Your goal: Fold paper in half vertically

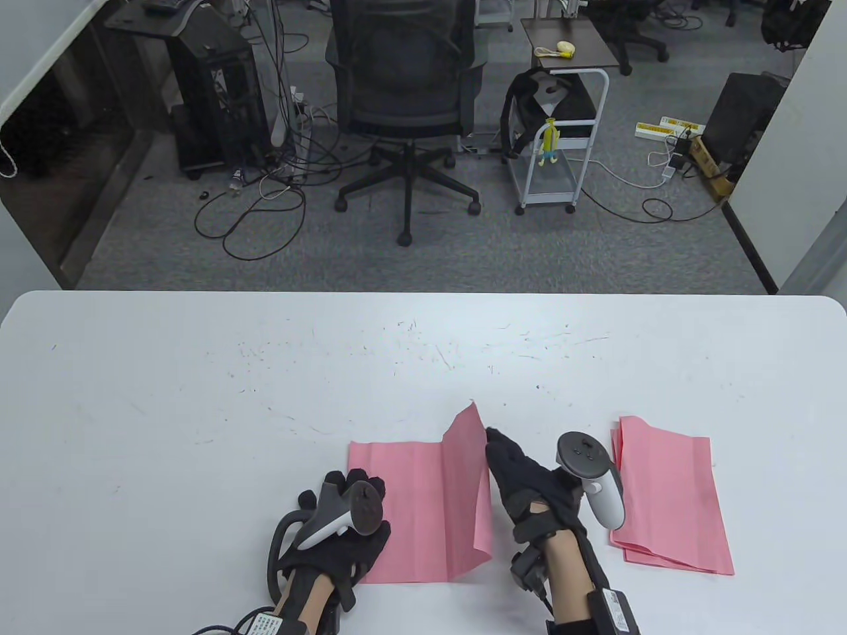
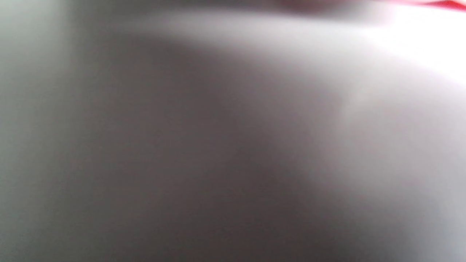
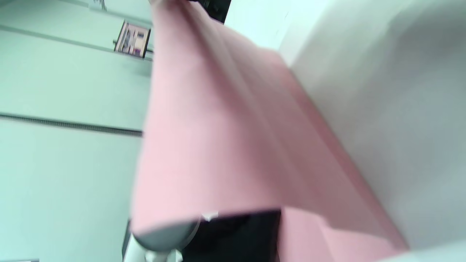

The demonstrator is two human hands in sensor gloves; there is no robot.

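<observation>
I see the thin pink rectangular paper sheet (image 1: pixel 423 503) lying near the front edge of the white counter (image 1: pixel 198 397), its right part raised. My right hand (image 1: pixel 529 489) touches this flap; its fingers' grip I cannot tell. My left hand (image 1: pixel 337 522) presses the left edge, fingers curled. I judge the sheet light, floppy and easy to crease; best taken at the free corner.

White table (image 1: pixel 198 370); pink paper (image 1: pixel 410 509); pink stack (image 1: pixel 671 496)
</observation>
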